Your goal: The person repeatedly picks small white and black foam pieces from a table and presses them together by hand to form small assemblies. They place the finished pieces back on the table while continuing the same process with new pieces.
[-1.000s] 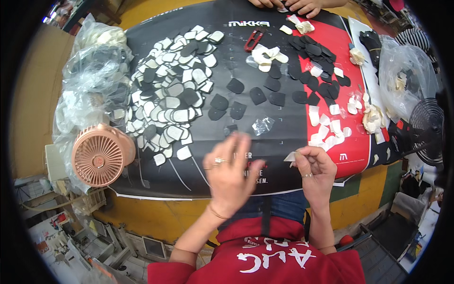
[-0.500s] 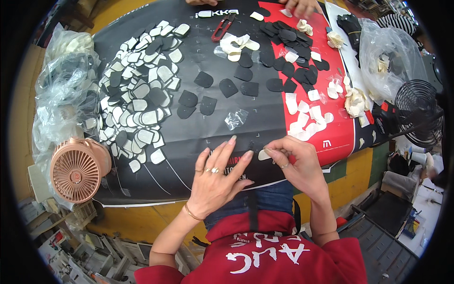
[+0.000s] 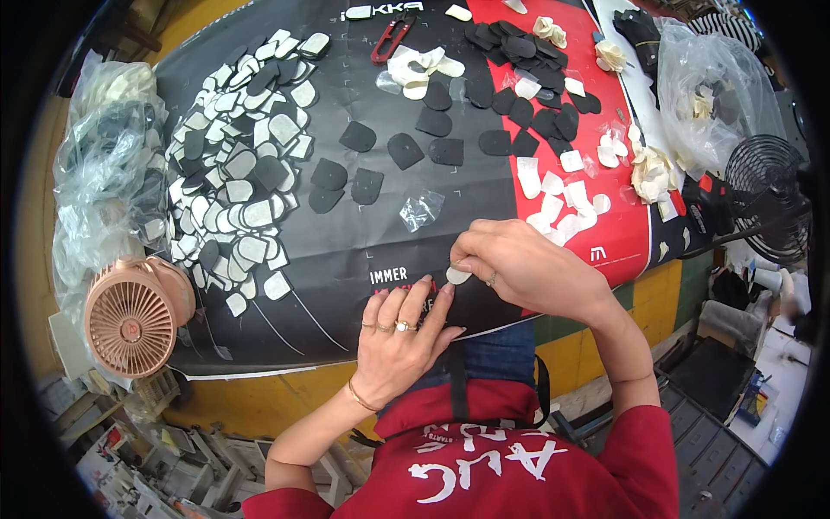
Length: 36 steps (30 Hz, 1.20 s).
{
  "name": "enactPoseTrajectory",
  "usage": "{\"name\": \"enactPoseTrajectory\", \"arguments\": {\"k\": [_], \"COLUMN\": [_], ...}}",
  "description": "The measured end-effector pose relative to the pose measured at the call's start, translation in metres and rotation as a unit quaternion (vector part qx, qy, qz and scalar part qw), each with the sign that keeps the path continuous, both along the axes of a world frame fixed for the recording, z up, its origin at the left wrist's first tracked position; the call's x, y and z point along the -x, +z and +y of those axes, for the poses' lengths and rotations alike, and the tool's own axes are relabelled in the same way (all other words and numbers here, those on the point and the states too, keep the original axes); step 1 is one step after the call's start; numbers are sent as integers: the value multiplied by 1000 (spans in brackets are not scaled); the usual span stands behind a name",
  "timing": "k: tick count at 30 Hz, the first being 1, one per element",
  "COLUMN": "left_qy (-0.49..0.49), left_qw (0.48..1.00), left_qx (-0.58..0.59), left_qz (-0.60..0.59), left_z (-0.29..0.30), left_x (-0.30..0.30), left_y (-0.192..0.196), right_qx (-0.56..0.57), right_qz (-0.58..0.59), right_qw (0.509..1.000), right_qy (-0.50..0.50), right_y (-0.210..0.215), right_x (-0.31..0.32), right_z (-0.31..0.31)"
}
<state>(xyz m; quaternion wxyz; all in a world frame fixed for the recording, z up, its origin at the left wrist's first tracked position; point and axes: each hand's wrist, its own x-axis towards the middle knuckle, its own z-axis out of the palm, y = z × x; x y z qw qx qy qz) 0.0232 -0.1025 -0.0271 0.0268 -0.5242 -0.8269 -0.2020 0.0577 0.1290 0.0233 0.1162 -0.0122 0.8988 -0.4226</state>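
Observation:
My left hand (image 3: pixel 399 336) lies open on the black part of a printed mat (image 3: pixel 333 272) near its front edge, fingers stretched out. Just right of those fingertips, my right hand (image 3: pixel 527 266) pinches a small white rounded pad (image 3: pixel 457 276) between thumb and fingers. The pad's upper part is hidden by the pinching fingers. Whether a dark piece lies under my left fingertips, I cannot tell against the black mat. Beyond my hands sits a crumpled clear plastic scrap (image 3: pixel 422 211). Loose black rounded pads (image 3: pixel 405 150) are scattered farther off.
A large heap of white and black pads (image 3: pixel 251 173) covers the left side. Pink fan (image 3: pixel 130 316) and plastic bags (image 3: pixel 108 164) stand beyond it. Red-handled snips (image 3: pixel 392 37) lie far back; white pieces (image 3: pixel 566 212) rest on the red area; a black fan (image 3: pixel 765 199) is right.
My right hand has moved left with the white pad, bringing it close to my left fingertips. The other person's hands at the far edge have gone out of view. The view has shifted slightly.

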Motion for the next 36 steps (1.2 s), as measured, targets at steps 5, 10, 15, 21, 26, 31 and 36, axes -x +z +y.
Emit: {"name": "enactPoseTrajectory", "arguments": {"k": [5,10,15,21,26,31,36], "left_qy": [-1,0,-3,-2,6,1,9], "left_qw": [1000,1000,1000,1000,1000,999,999], "left_qx": [2,-8,-3,-5,16,30,31], "left_qz": [5,20,17,-13,7,28,39], "left_z": [0,0,-1,1,6,5,6], "left_x": [-1,-1,-1,-1,-4,-5,-7], "left_y": [-2,-4,-4,-3,-2,-2,-3], "right_qx": [-27,-25,-41,-47,-63,1,3], "right_qz": [-13,-28,18,20,38,44,64], "right_qw": [999,999,999,998,996,998,990], "right_qy": [23,33,26,34,51,-39,-127], "right_y": [-1,0,-2,-3,-4,-7,-13], "right_x": [2,3,3,2,3,-5,-16], "right_z": [0,0,-2,-1,1,-6,-20]}}
